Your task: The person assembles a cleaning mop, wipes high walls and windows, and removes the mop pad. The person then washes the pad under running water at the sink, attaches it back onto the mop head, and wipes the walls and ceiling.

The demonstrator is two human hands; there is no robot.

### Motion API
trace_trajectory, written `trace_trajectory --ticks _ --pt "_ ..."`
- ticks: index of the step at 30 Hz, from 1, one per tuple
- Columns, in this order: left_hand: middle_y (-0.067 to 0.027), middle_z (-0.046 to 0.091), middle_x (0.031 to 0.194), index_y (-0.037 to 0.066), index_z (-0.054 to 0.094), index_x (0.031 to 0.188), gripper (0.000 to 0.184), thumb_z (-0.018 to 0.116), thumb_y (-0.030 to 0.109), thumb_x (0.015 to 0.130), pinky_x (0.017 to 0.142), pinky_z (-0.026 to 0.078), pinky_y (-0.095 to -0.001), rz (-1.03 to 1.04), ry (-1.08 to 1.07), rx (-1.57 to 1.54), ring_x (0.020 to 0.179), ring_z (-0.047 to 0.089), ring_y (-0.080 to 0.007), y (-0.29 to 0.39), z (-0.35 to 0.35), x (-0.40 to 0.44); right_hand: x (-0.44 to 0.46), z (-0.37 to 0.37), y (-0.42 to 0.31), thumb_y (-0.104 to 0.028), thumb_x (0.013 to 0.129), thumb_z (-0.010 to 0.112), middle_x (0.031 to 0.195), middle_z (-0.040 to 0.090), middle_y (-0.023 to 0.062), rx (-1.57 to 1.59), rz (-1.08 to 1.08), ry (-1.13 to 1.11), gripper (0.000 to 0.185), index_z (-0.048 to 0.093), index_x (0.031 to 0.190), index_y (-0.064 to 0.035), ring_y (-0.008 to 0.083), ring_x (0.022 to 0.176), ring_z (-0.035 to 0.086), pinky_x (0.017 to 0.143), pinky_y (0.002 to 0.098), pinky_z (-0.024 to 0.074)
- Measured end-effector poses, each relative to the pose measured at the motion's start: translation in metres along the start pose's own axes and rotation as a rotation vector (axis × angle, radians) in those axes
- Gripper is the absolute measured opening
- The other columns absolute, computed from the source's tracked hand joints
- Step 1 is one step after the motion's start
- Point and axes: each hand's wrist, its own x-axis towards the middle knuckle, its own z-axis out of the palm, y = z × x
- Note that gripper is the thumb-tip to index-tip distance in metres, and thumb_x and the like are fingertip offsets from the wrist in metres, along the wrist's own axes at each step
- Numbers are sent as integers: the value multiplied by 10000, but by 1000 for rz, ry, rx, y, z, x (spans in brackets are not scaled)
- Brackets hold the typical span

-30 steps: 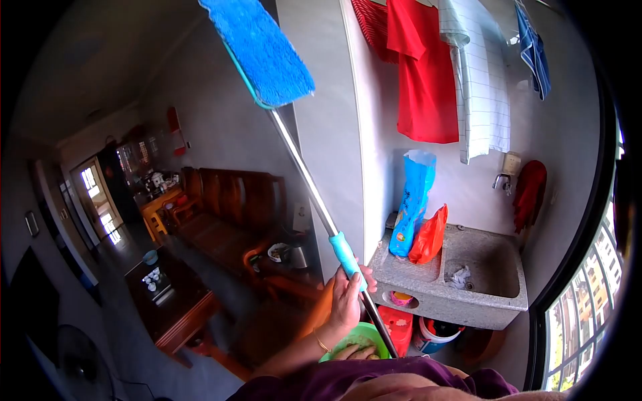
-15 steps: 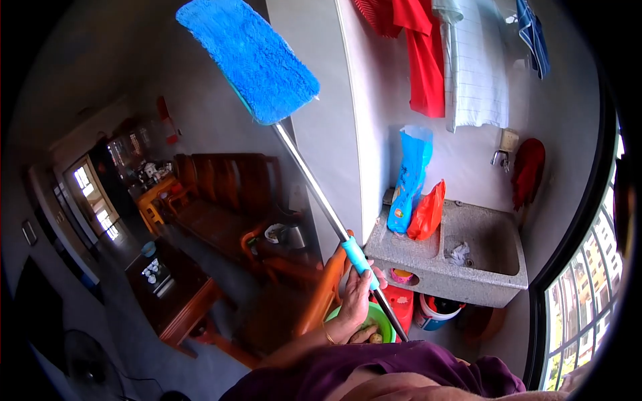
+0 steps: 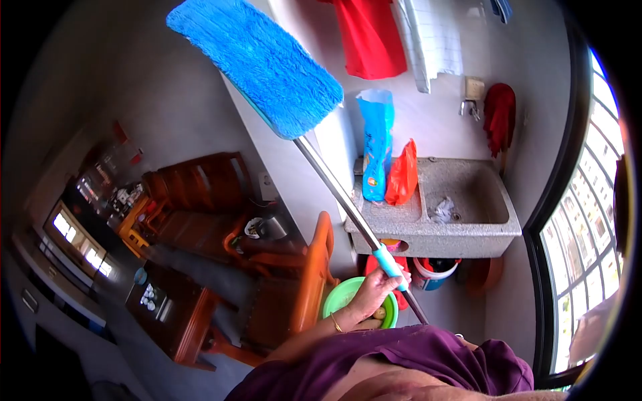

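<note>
A flat mop is held with its head raised. Its fluffy blue pad [image 3: 257, 67] fills the upper left of the head view, and the silver pole [image 3: 341, 197] slants down to the right. My left hand [image 3: 379, 289], with a bracelet at the wrist, is closed around the pole at its turquoise sleeve [image 3: 388, 260]. Below the hand, the pole's dark lower end runs behind my purple top [image 3: 401, 361]. A sliver of skin shows beyond the purple sleeve, but my right hand itself is not in view.
A stone sink [image 3: 435, 240] with a blue bag [image 3: 376, 147] and red bag [image 3: 402, 174] stands ahead. Below are a green basin [image 3: 344, 294] and a bucket [image 3: 435, 274]. Left is a wooden chair [image 3: 314, 281]; right, a barred window [image 3: 588, 234]. Laundry [image 3: 371, 37] hangs above.
The view has turned downward and to the right. The mop pad appears larger and nearer, and my left hand has shifted right and stays closed on the pole.
</note>
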Motion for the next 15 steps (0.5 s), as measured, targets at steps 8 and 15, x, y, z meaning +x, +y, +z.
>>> trace_trajectory --ticks 8,15 --pt "-91 623 980 6 526 1085 283 642 74 836 788 512 -260 -352 -273 -18 901 606 -149 -36 29 17 -60 28 42 -273 674 690 886 664 124 148 148 132 351 670 986 -112 227 818 635 739 350 488" --pt "-120 611 1048 19 540 1063 249 626 44 831 804 523 -325 -690 -426 -45 966 609 -227 -79 58 27 -130 57 82 -270 673 694 888 665 119 275 306 253 357 670 992 -112 221 821 633 741 346 488"
